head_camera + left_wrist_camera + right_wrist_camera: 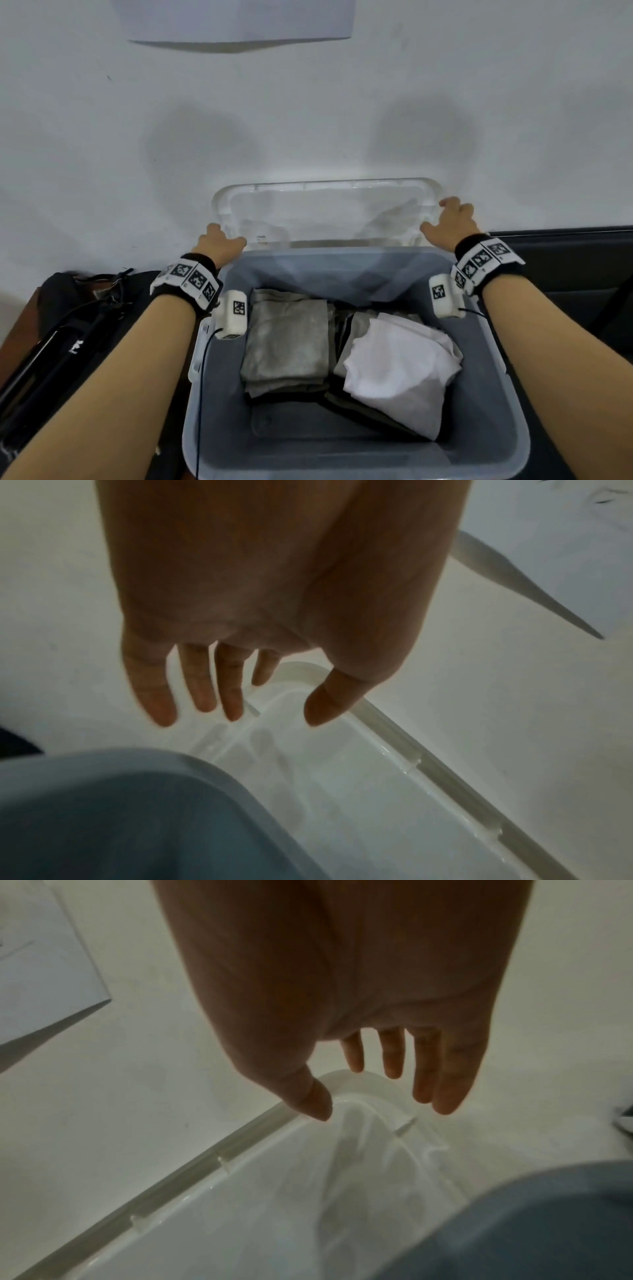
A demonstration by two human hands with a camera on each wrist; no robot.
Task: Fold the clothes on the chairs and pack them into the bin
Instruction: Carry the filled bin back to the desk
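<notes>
A blue-grey bin (pixel 342 270) stands open below me. Inside lie a folded grey garment (pixel 287 342) on the left, a folded white garment (pixel 400 370) on the right, and dark clothes (pixel 359 411) underneath. The clear lid (pixel 325 212) stands upright behind the bin against the wall. My left hand (pixel 219 240) is at the lid's left edge and my right hand (pixel 452 219) at its upper right corner. In the wrist views the left hand (pixel 270 710) and right hand (pixel 373 1104) spread straight fingers over the lid's (pixel 342 791) rounded corners (pixel 257 1218), thumbs at the rim, without a clear grip.
A black bag (pixel 68 325) with straps lies left of the bin on a brown surface. A dark seat (pixel 565 274) sits to the right. The white wall (pixel 308 120) is close behind, with a sheet of paper (pixel 236 20) fixed higher up.
</notes>
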